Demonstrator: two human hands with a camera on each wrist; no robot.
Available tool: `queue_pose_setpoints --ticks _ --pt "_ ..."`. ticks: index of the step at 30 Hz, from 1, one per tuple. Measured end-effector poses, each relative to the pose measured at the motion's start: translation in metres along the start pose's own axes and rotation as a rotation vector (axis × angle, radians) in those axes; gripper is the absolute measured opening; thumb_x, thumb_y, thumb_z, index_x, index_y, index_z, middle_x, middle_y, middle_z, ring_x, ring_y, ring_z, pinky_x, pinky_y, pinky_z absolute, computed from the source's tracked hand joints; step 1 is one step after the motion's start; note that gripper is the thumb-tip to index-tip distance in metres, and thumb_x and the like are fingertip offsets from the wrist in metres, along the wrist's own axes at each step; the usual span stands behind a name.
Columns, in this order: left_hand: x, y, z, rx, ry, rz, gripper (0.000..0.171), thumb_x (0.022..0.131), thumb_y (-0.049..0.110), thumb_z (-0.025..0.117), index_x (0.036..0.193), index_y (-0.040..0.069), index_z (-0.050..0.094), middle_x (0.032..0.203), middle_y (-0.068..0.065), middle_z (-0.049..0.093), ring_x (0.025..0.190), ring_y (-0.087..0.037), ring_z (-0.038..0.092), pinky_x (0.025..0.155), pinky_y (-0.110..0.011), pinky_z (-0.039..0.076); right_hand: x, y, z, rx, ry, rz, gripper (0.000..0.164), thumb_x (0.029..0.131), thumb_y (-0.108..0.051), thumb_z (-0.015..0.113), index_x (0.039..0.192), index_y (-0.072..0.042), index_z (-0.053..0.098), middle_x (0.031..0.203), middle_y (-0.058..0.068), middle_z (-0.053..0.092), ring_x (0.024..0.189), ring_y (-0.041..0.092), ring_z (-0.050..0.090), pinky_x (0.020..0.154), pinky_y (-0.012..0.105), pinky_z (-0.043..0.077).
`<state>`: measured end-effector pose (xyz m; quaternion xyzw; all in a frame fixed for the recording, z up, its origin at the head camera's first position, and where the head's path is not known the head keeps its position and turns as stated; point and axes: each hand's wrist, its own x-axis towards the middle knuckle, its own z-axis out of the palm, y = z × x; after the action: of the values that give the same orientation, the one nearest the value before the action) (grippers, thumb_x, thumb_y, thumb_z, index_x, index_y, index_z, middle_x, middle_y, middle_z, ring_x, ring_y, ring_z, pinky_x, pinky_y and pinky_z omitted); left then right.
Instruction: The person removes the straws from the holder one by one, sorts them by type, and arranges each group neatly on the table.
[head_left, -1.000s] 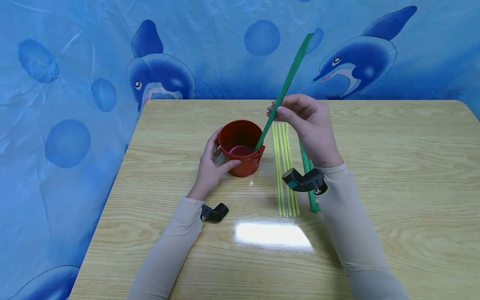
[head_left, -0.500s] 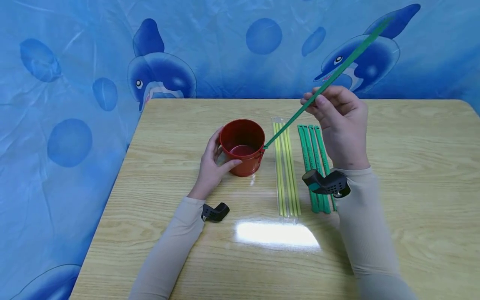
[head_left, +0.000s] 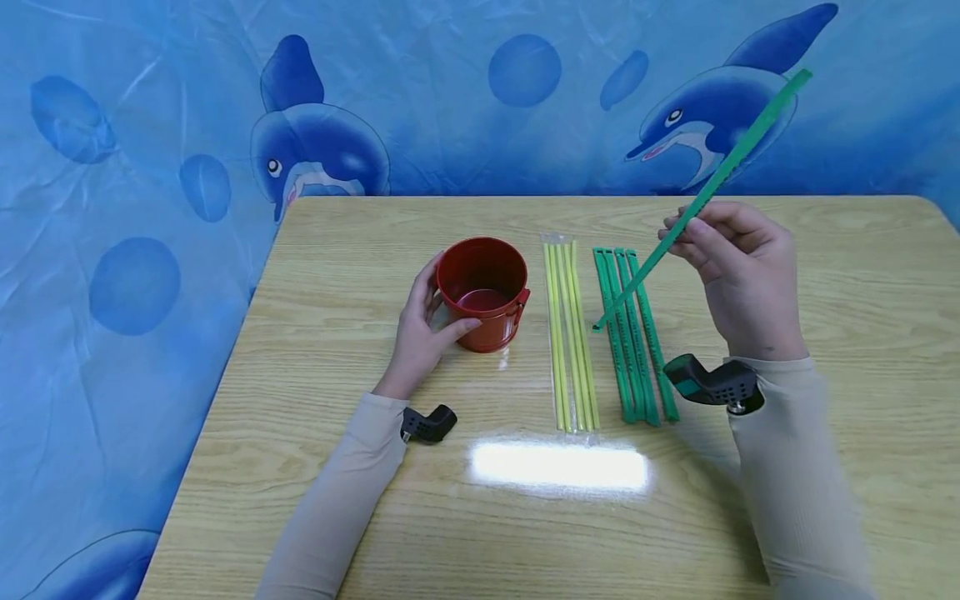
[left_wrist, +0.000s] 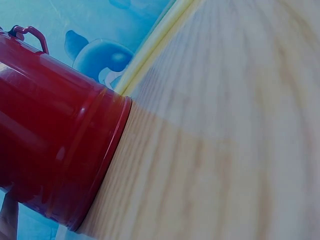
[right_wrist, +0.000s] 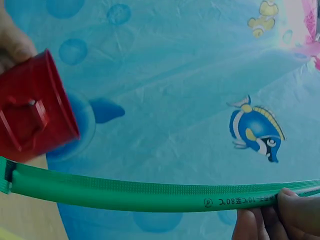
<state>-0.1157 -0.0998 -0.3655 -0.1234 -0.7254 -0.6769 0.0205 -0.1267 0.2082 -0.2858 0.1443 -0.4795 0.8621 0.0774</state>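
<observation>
A small red bucket [head_left: 489,333] stands upright on the table, with a looped handle on its right side. My left hand [head_left: 422,342] grips it from the left, thumb across the front and fingers round the far side. In the left wrist view the bucket's wall [left_wrist: 55,130] fills the left. My right hand [head_left: 750,267] pinches a long green cable tie [head_left: 731,162] near its middle, slanted in the air. Its slotted head [right_wrist: 7,175] points down toward the bucket side; printed lettering shows along the strap [right_wrist: 120,192]. Underneath lie several more green cable ties [head_left: 628,358].
Several thin yellow strips [head_left: 570,350] in clear plastic lie between the bucket and the green cable ties. The wooden table [head_left: 315,333] ends at the back against a blue curtain [head_left: 450,108] printed with dolphins. A bright light patch [head_left: 558,467] reflects near the front.
My right hand has moved right and away from the bucket, drawing the cable tie's lower end out of the bucket and across the yellow strips. The left hand and bucket stay put.
</observation>
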Motion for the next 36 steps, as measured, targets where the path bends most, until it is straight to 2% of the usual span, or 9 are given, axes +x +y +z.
queue_pose_setpoints --ticks 3,9,13,18,26,32,36 --pt "0.001 -0.007 0.0 -0.014 -0.002 0.015 0.08 0.081 -0.008 0.068 0.147 0.0 0.023 0.148 -0.014 0.033 0.136 -0.025 0.03 0.111 -0.042 0.028 -0.005 -0.004 -0.014 0.009 -0.006 0.045 0.017 0.09 0.015 0.051 0.103 0.019 0.06 0.095 0.023 0.066 0.09 0.033 0.065 0.083 0.034 0.054" --pt "0.005 -0.027 -0.002 -0.032 -0.006 0.063 0.083 0.081 -0.004 0.07 0.149 0.007 0.023 0.149 -0.006 0.034 0.136 -0.016 0.031 0.111 -0.035 0.028 -0.014 -0.011 -0.035 -0.044 0.004 0.095 0.018 0.091 0.015 0.048 0.105 0.02 0.06 0.097 0.021 0.066 0.092 0.032 0.065 0.082 0.033 0.054" --pt "0.006 -0.031 -0.003 -0.047 -0.009 0.097 0.083 0.081 0.006 0.073 0.149 0.009 0.025 0.148 -0.004 0.035 0.135 -0.014 0.032 0.11 -0.034 0.029 -0.02 -0.014 -0.044 -0.078 0.019 0.115 0.018 0.091 0.013 0.05 0.104 0.019 0.06 0.097 0.02 0.066 0.092 0.03 0.066 0.081 0.031 0.055" --pt "0.006 -0.032 -0.003 -0.062 -0.008 0.104 0.085 0.08 0.018 0.076 0.148 0.009 0.026 0.147 -0.002 0.037 0.134 -0.014 0.033 0.11 -0.033 0.03 -0.026 -0.014 -0.053 -0.142 0.05 0.143 0.017 0.091 0.011 0.052 0.103 0.017 0.061 0.096 0.019 0.067 0.09 0.028 0.067 0.08 0.03 0.055" --pt "0.006 -0.031 -0.004 -0.049 0.0 0.072 0.083 0.081 0.005 0.074 0.148 0.011 0.026 0.147 -0.002 0.037 0.135 -0.013 0.032 0.11 -0.033 0.029 -0.033 -0.017 -0.066 -0.233 0.087 0.205 0.015 0.09 0.007 0.056 0.101 0.014 0.063 0.094 0.016 0.066 0.089 0.024 0.067 0.079 0.027 0.055" --pt "0.007 -0.028 -0.004 -0.068 -0.011 0.051 0.085 0.08 -0.004 0.072 0.149 0.008 0.024 0.148 -0.006 0.035 0.136 -0.015 0.031 0.111 -0.034 0.028 -0.036 -0.017 -0.077 -0.348 0.072 0.307 0.014 0.091 0.002 0.057 0.1 0.009 0.066 0.094 0.012 0.068 0.084 0.019 0.067 0.077 0.023 0.054" --pt "0.007 -0.029 -0.005 -0.063 -0.004 0.045 0.084 0.08 -0.002 0.072 0.148 0.009 0.025 0.148 -0.005 0.035 0.136 -0.014 0.031 0.11 -0.033 0.029 -0.037 -0.014 -0.084 -0.459 0.071 0.388 0.014 0.092 -0.003 0.059 0.101 0.005 0.067 0.095 0.008 0.069 0.083 0.016 0.067 0.076 0.022 0.054"
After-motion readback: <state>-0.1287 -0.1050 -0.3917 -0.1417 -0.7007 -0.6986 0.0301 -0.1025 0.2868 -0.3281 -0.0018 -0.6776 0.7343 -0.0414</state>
